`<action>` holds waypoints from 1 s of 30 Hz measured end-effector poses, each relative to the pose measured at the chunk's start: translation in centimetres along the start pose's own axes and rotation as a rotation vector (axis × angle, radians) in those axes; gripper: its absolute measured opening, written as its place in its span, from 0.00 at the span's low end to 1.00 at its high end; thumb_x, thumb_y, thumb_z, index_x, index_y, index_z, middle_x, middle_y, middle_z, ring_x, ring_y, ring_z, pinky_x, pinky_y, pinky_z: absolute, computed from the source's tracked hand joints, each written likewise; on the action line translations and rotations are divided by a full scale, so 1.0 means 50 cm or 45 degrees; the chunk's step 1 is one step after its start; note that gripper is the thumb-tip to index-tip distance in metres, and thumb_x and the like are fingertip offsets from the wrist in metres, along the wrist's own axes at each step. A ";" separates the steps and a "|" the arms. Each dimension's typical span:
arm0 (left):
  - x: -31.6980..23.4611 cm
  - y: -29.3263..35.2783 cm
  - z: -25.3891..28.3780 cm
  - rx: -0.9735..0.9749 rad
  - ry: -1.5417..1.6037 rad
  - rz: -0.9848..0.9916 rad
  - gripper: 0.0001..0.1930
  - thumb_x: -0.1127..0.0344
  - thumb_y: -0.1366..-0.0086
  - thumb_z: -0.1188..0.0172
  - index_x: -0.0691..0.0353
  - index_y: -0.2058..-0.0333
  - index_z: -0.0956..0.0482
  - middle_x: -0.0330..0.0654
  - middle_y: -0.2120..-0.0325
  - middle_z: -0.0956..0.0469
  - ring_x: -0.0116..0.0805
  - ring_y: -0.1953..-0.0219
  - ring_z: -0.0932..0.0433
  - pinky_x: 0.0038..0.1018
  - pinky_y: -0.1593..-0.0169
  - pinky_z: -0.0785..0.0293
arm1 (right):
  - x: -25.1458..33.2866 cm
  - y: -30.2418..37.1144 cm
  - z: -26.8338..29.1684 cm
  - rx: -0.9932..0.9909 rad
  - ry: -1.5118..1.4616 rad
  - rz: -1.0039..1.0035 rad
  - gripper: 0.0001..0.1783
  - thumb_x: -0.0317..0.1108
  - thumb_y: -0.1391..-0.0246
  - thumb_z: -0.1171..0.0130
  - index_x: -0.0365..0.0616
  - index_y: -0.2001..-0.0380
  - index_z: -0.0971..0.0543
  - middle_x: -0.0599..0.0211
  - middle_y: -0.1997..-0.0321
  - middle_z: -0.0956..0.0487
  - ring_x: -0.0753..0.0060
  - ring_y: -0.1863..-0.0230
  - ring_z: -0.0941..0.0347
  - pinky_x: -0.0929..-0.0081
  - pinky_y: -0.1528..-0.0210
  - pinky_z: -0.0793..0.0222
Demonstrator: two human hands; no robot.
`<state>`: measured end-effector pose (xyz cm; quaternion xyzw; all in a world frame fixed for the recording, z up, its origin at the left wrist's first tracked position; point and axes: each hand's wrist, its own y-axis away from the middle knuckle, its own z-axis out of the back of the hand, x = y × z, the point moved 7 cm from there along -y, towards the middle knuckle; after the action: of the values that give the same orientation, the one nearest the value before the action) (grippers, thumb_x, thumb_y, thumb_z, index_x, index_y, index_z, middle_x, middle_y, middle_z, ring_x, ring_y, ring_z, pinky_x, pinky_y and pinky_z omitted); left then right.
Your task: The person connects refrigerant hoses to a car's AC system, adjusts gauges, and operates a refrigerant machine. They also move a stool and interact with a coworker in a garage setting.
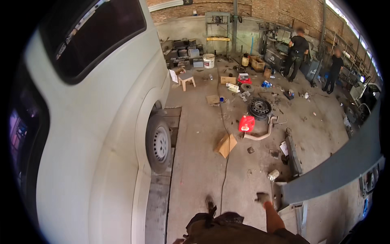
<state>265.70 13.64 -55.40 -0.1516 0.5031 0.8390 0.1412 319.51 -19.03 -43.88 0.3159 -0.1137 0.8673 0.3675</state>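
Observation:
My right hand (263, 198), dark as if gloved or dirty, hangs low in front of me on the right, close to the foot of a grey steel post (333, 179). Its fingers look loosely apart, and I see nothing held in them. Of my left hand (178, 241) only a sliver shows at the lower edge, beside my dark clothing; its fingers are hidden. A dented can (273, 175) lies on the floor just beyond my right hand. Further ahead are a cardboard box (226, 145) and a dark cable (224, 179) running along the floor.
A white van (101, 134) fills the left, its rear wheel (159, 142) beside a floor ramp. Ahead lie a red canister (246, 123), a bent pipe (264, 134) and wheel rims (260, 107). Old batteries (183, 53) and a small stool (187, 79) stand farther back. Two people (298, 49) stand far right.

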 end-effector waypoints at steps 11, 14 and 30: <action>-0.945 -0.556 0.717 -0.398 0.568 -0.775 0.17 0.64 0.43 0.44 0.69 0.58 0.28 0.45 0.69 0.24 0.30 0.72 0.25 0.26 0.72 0.27 | -0.126 -0.046 -0.355 1.104 -0.684 -1.720 0.15 0.44 0.46 0.51 0.47 0.70 0.21 0.66 0.70 0.22 0.66 0.74 0.29 0.62 0.72 0.33; -1.045 -0.683 0.785 -0.454 0.272 -0.787 0.17 0.57 0.46 0.44 0.64 0.63 0.23 0.52 0.71 0.22 0.46 0.68 0.22 0.36 0.63 0.28 | -0.146 -0.322 -0.291 0.701 -0.943 -1.871 0.14 0.44 0.48 0.52 0.49 0.75 0.23 0.71 0.79 0.24 0.70 0.79 0.32 0.68 0.78 0.38; -1.128 -1.113 1.007 0.061 0.011 0.017 0.15 0.55 0.41 0.52 0.58 0.64 0.23 0.53 0.64 0.25 0.51 0.59 0.27 0.44 0.57 0.32 | 0.221 -2.116 0.076 0.140 -0.990 -0.684 0.21 0.39 0.52 0.46 0.37 0.57 0.26 0.62 0.66 0.22 0.75 0.68 0.27 0.78 0.66 0.32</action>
<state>333.28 78.82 -55.08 -0.1486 0.5247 0.8270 0.1369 390.44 60.07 -37.66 0.6544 -0.1110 0.5639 0.4915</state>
